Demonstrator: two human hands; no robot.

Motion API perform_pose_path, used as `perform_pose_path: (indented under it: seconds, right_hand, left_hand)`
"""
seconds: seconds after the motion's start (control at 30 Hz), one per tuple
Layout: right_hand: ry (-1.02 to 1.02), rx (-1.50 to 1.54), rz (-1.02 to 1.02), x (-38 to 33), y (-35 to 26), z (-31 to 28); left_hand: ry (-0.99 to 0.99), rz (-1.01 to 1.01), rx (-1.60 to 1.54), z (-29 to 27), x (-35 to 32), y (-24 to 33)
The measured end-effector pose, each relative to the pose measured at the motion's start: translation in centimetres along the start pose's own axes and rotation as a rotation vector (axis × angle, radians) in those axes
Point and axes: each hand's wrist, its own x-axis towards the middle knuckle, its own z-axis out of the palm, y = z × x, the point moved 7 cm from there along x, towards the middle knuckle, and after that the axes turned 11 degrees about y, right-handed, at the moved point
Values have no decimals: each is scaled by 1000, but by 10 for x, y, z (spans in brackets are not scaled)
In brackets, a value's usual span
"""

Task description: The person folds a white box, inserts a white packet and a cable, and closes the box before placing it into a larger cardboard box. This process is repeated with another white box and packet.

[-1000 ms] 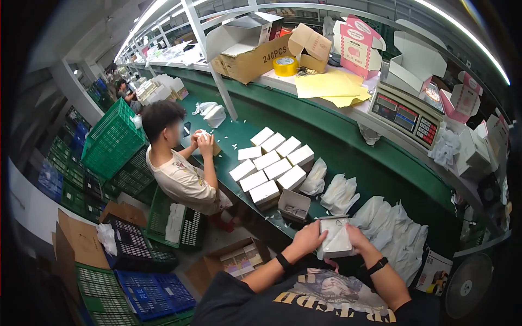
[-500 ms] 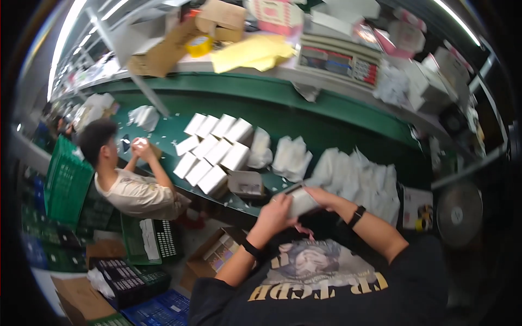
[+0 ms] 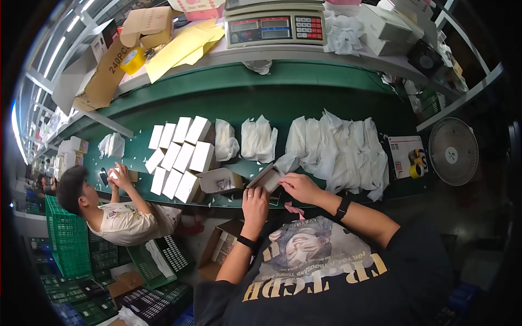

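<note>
A small open box (image 3: pixel 268 181), pale inside with a dark raised lid, is tilted at the table's front edge. My left hand (image 3: pixel 255 206) grips its near left side, fingers closed. My right hand (image 3: pixel 300 188) pinches the box's right edge with thumb and fingertips. Left of it, another open box (image 3: pixel 222 185) has something small in it that I cannot make out. Beyond that stand rows of closed white boxes (image 3: pixel 183 156). White wrapped bundles (image 3: pixel 259 140) lie behind my hands, and more wrapped bundles (image 3: pixel 340 155) lie to the right.
A co-worker (image 3: pixel 122 217) handles a small white thing at the left. On the shelf (image 3: pixel 179 76) are a scale (image 3: pixel 274 28), yellow tape (image 3: pixel 132 61) and cartons. A fan (image 3: pixel 454 152) stands at the right. Crates (image 3: pixel 68 233) and a carton (image 3: pixel 220 244) are at lower left.
My view has turned, so the table's things appear farther left. The held box has tilted and its open inside now shows. My right hand has shifted to the box's right edge.
</note>
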Motion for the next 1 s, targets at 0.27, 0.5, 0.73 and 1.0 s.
perform_pose_path:
  seconds: [0.27, 0.5, 0.73, 1.0]
  right_hand:
    - [-156, -671, -329, 4, -31, 49]
    - [-219, -857, -225, 14, -18, 52]
    - [258, -85, 128, 24, -8, -28]
    - [-17, 0, -135, 28, 26, 24]
  left_hand:
    - [-211, -98, 184, 16, -1, 22]
    - [-309, -98, -23, 10, 5, 12]
    - [-55, -628, -464, -42, -22, -47]
    - [-124, -664, -731, 40, -29, -49]
